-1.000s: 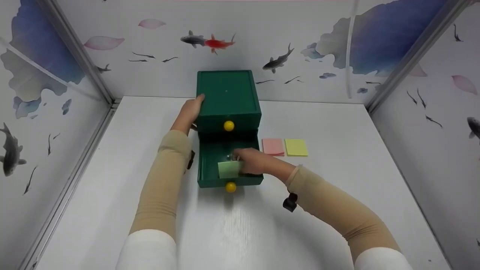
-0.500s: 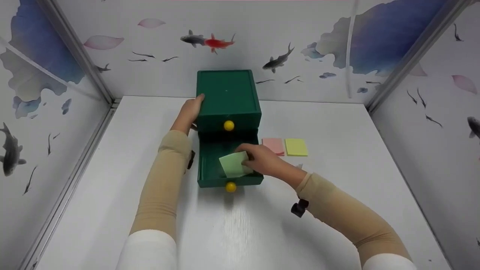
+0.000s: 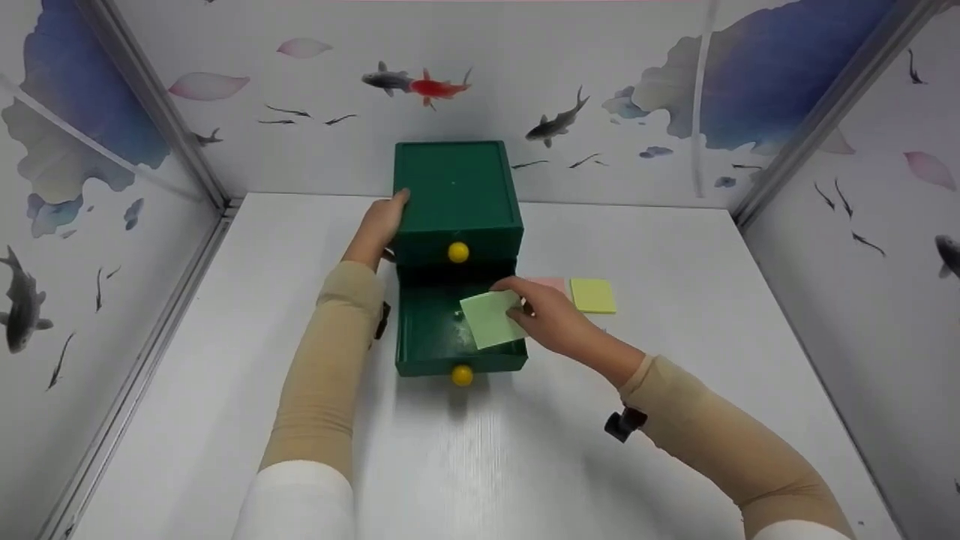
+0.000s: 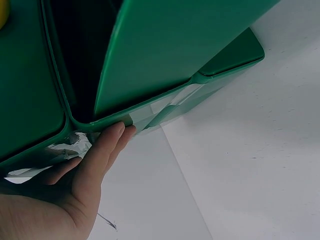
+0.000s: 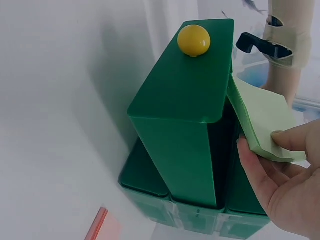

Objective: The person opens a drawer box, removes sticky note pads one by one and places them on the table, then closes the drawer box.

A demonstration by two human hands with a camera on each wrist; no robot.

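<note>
A green drawer cabinet [image 3: 454, 187] with yellow knobs stands near the back wall. One lower drawer [image 3: 420, 330] is pulled out toward me. My left hand [image 3: 380, 223] rests against the cabinet's left side, its fingers laid along the clear-and-green side wall in the left wrist view [image 4: 95, 170]. Above the pulled-out drawer's right part, my right hand [image 3: 551, 315] pinches a light green sticky note pad [image 3: 487, 321] between thumb and fingers. The right wrist view shows the pad's thickness [image 5: 265, 117], tilted beside the drawer's edge. Little of the drawer's inside is hidden by the pad.
Right of the cabinet, a pink sticky note pad [image 3: 548, 283] lies partly hidden behind my right hand. Beside it is a yellow sticky note pad [image 3: 592, 295]. White panels printed with fish [image 3: 555, 124] enclose the white table [image 3: 465, 465] at the back and sides.
My right hand has lifted the green sticky note pad from inside the drawer and moved it right and up, turning it. The left hand and cabinet have stayed still.
</note>
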